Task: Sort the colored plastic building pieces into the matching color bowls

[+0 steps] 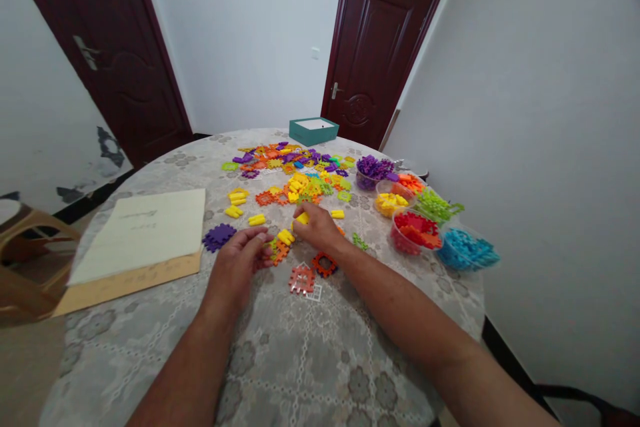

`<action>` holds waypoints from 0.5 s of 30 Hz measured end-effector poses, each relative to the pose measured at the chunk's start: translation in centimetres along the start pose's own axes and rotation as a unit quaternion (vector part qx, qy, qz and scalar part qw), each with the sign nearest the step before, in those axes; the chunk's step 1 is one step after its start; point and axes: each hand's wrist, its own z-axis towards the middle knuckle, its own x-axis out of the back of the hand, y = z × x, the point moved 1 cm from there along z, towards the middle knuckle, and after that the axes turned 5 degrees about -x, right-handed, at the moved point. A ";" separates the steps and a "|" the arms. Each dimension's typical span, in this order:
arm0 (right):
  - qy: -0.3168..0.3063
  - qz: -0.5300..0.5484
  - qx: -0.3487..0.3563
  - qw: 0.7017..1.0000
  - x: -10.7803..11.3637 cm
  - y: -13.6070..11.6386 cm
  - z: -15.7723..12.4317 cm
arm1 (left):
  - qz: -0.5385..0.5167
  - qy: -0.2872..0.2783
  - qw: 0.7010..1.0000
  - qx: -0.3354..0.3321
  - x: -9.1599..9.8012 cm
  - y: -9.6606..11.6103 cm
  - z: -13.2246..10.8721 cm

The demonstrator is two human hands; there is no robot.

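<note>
My left hand (pixel 245 255) is over the near middle of the table, thumb and fingers closed on the edge of an orange and yellow-green toothed plastic building piece (pixel 281 251). A small yellow block (pixel 286 237) sits at the top of that piece, between my hands. My right hand (pixel 319 227) is just beyond it, fingers pinched on a yellow plastic block (pixel 302 218) that they partly hide. Closer to me lie a salmon toothed piece (pixel 302 279) and a dark-edged orange square ring (pixel 325 265). Left of my left hand is a stack of purple toothed pieces (pixel 219 237).
Mixed colourful pieces (pixel 280 159) are heaped toward the far side, before a green box (pixel 313 131). Along the right stand clear tubs of purple (pixel 374 170), yellow (pixel 391 204), red (pixel 416 229) and blue (pixel 467 249) pieces. An open paper pad (pixel 145 230) lies left.
</note>
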 end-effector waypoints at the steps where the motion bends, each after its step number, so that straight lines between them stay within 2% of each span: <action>1: 0.003 0.008 0.009 1.000 0.3 -0.4 -0.4 | 0.021 -0.028 0.999 0.001 -0.2 0.0 -0.2; 3: 0.002 0.007 0.029 1.000 0.7 -1.0 -1.1 | 0.060 -0.065 0.996 -0.008 -0.6 0.1 -0.6; 5: 0.013 0.008 0.022 1.000 0.9 -0.8 -1.6 | 0.096 -0.074 0.992 -0.028 -0.8 0.0 -0.9; 10: 0.077 0.054 -0.069 0.993 1.6 1.9 -1.4 | 0.116 -0.011 0.991 -0.059 -0.5 -0.6 -0.7; 13: 0.067 0.035 -0.067 0.995 1.9 3.1 -1.0 | 0.088 0.017 0.994 -0.056 -0.2 -0.9 -0.4; 15: 0.042 -0.012 -0.036 0.998 1.8 3.2 -1.1 | 0.084 0.018 0.995 -0.051 -0.2 -0.9 -0.4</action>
